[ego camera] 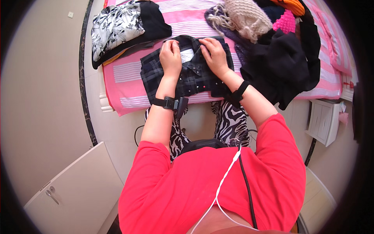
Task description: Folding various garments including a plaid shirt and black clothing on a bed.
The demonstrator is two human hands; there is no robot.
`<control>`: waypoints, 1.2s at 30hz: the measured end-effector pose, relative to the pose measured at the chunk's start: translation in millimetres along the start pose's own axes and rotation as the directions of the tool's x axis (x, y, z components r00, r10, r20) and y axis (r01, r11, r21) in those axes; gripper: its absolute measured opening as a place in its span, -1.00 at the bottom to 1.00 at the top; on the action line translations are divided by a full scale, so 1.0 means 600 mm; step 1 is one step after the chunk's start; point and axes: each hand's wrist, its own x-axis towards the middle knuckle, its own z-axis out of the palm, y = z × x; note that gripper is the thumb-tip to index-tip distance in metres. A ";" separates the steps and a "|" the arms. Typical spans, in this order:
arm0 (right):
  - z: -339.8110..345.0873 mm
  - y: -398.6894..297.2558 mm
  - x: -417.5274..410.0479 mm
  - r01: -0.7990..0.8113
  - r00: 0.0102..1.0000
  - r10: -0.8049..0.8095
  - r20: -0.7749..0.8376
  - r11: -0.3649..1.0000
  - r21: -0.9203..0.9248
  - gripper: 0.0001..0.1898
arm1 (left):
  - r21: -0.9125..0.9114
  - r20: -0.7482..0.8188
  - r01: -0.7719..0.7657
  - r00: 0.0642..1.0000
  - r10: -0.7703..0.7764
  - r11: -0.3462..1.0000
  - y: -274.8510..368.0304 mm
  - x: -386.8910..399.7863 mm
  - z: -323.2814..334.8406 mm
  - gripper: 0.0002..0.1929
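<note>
A dark plaid shirt [187,82] lies folded at the bed's near edge, its collar away from me and a white label inside the neck. My left hand [171,57] has its fingers curled at the left side of the collar. On the collar's right side, my right hand [214,55] takes hold with thumb and fingertips, its palm over the shirt's folded body. The fingertips of both hands are partly hidden against the dark cloth.
Folded clothes with a floral black-and-white top [118,30] are stacked at the left. To the right lies a loose heap with a black garment [277,61] and a beige knit [248,19]. A pink striped sheet [128,71] covers the bed. A white bedside cabinet [323,121] stands right.
</note>
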 end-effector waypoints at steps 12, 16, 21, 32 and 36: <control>0.008 -0.044 -0.081 0.176 0.961 -0.135 0.242 0.972 -0.153 -0.58 | -0.118 0.343 0.442 0.858 -0.381 0.889 -0.029 0.057 0.104 -0.75; 0.000 -0.029 -0.053 0.017 0.995 -0.031 0.096 0.989 0.145 -0.77 | -0.173 0.390 0.459 0.845 -0.367 0.871 -0.017 0.058 0.092 -0.80; 0.000 0.005 -0.003 0.015 0.991 -0.027 0.128 0.995 0.099 -0.86 | -0.271 0.430 0.497 0.829 -0.358 0.824 -0.001 0.058 0.081 -0.80; 0.027 0.009 -0.017 -0.837 0.535 0.778 0.330 0.436 0.329 -0.52 | -0.325 0.428 0.508 0.831 -0.356 0.797 -0.001 0.050 0.082 -0.79; 0.027 0.018 -0.010 -0.822 0.500 0.671 0.547 0.169 0.544 -0.59 | -0.347 0.434 0.530 0.822 -0.369 0.773 -0.002 0.052 0.081 -0.80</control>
